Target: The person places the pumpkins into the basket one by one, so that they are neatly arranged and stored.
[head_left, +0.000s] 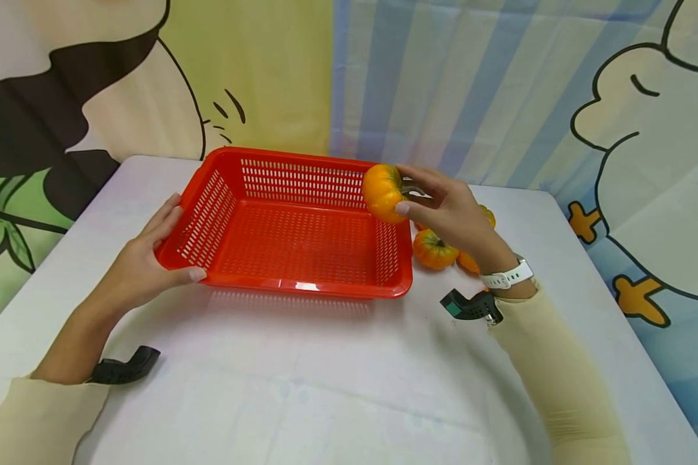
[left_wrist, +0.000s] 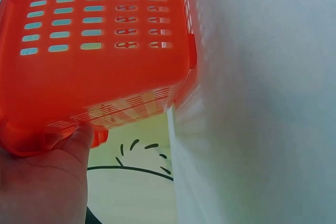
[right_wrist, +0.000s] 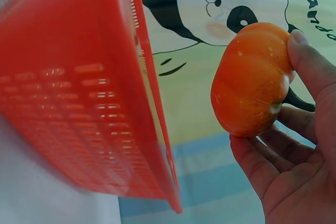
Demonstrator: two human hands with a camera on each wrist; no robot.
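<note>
A small orange pumpkin [head_left: 382, 194] with a curved stem is pinched between the thumb and fingers of my right hand [head_left: 442, 205], above the right end of a red plastic basket [head_left: 302, 289]. In the right wrist view, the pumpkin [right_wrist: 254, 80] is apart from the basket wall [right_wrist: 63, 108]. My left hand [head_left: 145, 261] grips the basket's near left corner, with the thumb on the front rim and the fingers along the left side. The left wrist view has this hand [left_wrist: 47, 182] at the rim. No pumpkins show inside the basket.
Several small pumpkins [head_left: 434, 250] lie on the white table [head_left: 302, 387] just right of the basket, some partly hidden behind my right hand and forearm. A cartoon-printed curtain [head_left: 419, 77] hangs behind the table. Dark wrist devices [head_left: 125, 366] are on both wrists.
</note>
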